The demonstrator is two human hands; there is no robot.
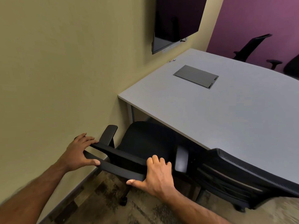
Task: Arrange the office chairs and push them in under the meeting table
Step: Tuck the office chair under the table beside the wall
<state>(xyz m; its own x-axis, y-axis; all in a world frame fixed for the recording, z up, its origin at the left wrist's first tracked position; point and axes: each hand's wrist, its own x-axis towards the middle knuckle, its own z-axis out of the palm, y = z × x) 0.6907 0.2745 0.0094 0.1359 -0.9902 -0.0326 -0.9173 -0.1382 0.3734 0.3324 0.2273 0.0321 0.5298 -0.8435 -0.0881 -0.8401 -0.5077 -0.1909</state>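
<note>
Push-in step. Left hand and right hand each clasp the office chair by its backrest top, fingers over and thumbs under. The seat lies partly beneath the meeting table at its near left corner. The next move probably calls for a straight forward push.

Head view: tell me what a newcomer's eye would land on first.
First, bottom centre: the left hand and right hand both grip the backrest top of a black chair, whose seat sits partly under the near corner of the grey meeting table, beside the beige wall. Next, the dark wall screen above the table's far end, and the purple wall at upper right behind the far chairs.
</note>
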